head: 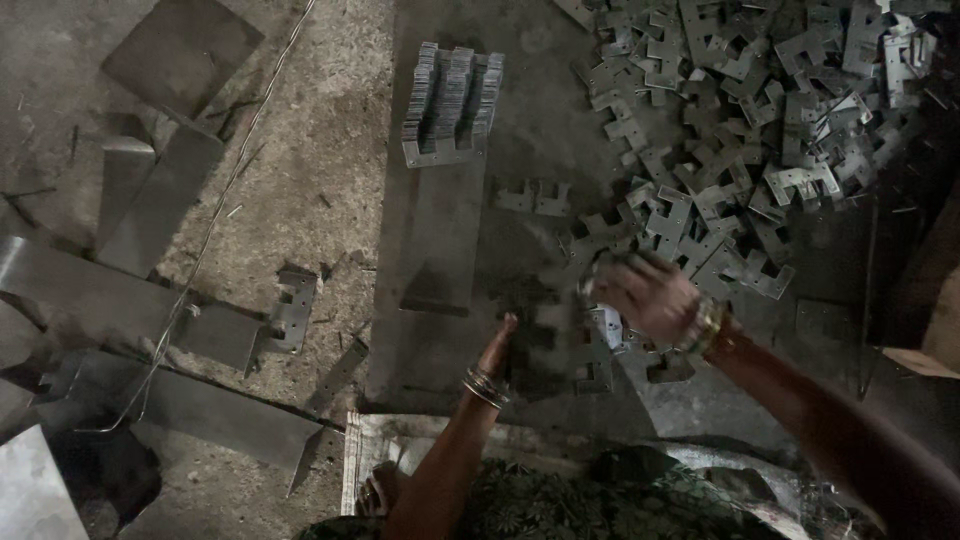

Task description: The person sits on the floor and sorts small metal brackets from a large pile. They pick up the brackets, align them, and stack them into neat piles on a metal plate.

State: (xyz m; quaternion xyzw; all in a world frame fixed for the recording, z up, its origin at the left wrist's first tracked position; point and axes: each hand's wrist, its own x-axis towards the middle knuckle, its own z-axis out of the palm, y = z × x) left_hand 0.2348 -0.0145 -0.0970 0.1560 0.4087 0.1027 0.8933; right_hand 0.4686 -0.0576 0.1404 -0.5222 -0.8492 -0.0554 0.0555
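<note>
Reaching right hand [645, 295] into bracket pile [760, 120], left hand [497, 345] beside stacked brackets [550, 340]

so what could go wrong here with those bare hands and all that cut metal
1. The right hand reaches into the loose pile of stamped metal brackets with no glove; the cut edges could nick fingers.
2. The left hand rests beside a small bundle of brackets; a hasty grab may scatter or jam them.
3. The upright row of stacked brackets stands on edge on a flat steel strip; a bump could tip it over.
</note>
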